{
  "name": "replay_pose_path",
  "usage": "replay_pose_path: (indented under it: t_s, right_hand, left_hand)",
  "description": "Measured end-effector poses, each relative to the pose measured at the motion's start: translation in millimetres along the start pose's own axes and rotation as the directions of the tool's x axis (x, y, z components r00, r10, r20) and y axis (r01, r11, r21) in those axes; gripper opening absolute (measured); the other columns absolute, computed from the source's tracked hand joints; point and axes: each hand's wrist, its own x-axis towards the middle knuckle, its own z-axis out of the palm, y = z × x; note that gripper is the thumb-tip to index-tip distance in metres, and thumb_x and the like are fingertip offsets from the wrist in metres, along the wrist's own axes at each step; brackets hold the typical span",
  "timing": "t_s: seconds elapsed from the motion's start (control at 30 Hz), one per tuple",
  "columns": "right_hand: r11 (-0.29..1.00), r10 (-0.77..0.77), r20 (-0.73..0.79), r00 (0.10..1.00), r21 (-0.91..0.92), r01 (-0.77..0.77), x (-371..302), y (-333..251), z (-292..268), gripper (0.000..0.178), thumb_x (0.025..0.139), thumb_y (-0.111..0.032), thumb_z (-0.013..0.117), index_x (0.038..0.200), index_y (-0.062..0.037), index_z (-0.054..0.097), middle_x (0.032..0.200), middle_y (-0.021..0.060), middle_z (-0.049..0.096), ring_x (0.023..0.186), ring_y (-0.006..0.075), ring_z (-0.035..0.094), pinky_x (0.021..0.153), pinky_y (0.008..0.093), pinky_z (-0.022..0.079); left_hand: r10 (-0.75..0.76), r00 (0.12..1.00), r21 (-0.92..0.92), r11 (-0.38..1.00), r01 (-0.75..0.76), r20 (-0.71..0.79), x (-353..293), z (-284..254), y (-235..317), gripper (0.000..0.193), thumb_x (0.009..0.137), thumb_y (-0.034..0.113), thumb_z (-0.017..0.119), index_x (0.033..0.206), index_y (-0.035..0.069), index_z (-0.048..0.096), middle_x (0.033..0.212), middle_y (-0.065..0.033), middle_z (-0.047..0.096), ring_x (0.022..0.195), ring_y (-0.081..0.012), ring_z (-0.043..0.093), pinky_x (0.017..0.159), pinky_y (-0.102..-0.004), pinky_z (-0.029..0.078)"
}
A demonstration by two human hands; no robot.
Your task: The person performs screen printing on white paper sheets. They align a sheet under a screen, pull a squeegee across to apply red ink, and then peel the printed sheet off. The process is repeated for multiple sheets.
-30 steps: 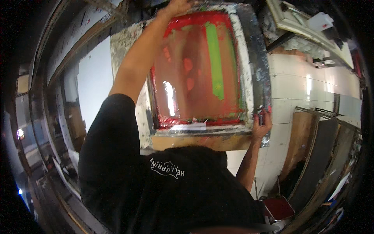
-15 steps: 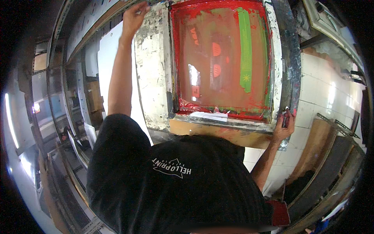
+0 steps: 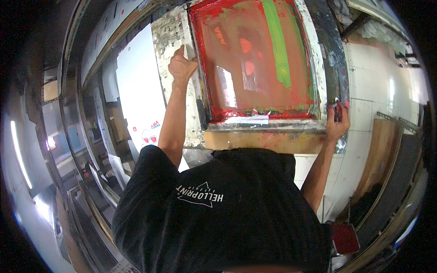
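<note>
A screen printing frame (image 3: 207,75) lies in front of me. Red ink rings its mesh (image 3: 255,98), and a green tape strip (image 3: 276,45) runs down its right part. My left hand (image 3: 183,68) is closed against the left rail of the frame, its fingers curled at the edge and partly hidden. At the front right corner of the ink-stained table, my right hand (image 3: 337,120) has its fingers bent together, their tips dark red. A small white tip shows above them; what they hold is too small to make out.
Left of the table is a white sheet (image 3: 139,77) with small red and blue prints. A wooden board (image 3: 264,143) runs along the front edge. Metal racks (image 3: 84,113) stand at far left, dark panels (image 3: 387,177) lean at right, and a red-topped stool (image 3: 346,239) is behind me.
My left hand has come nearer and to the right, from the far left of the table to the frame's left rail. My right hand stays at the front right corner. The view has shifted slightly.
</note>
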Motion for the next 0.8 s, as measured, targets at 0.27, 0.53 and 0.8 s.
replay_pose_path:
  t_s: [0.27,0.53,0.8]
  right_hand:
    - [0.993,-0.046,-0.071,0.996,-0.114,0.038,-1,9,-3,0.034,0.074,-0.023,0.08,0.098,-0.0022,0.07,0.095,0.0124,0.068,0.075,0.0222,0.064,0.068,0.0314,0.052]
    - [0.956,-0.286,-0.27,0.919,-0.019,0.292,-8,4,-1,0.03,0.074,-0.016,0.078,0.099,-0.0032,0.069,0.089,0.0103,0.066,0.074,0.0219,0.064,0.067,0.0308,0.051]
    - [0.898,-0.121,-0.323,0.939,0.367,0.242,-36,-12,-40,0.034,0.078,-0.008,0.066,0.111,0.0017,0.062,0.097,0.0148,0.063,0.085,0.0266,0.064,0.074,0.0331,0.052]
  left_hand:
    - [0.042,0.994,0.021,0.999,-0.044,0.099,-22,-2,3,0.094,0.057,0.035,0.075,0.143,0.013,0.042,0.135,-0.0147,0.054,0.115,-0.033,0.059,0.096,-0.0437,0.048]
    - [0.028,0.999,-0.372,0.928,-0.01,0.043,-69,-7,-78,0.101,0.064,0.02,0.083,0.146,-0.003,0.029,0.134,-0.0208,0.053,0.118,-0.0289,0.054,0.1,-0.0326,0.041]
    - [-0.165,0.915,-0.492,0.87,-0.041,-0.368,-270,-81,-56,0.025,0.086,0.016,0.069,0.094,-0.008,0.066,0.081,-0.0123,0.066,0.072,-0.0208,0.057,0.07,-0.0369,0.048]
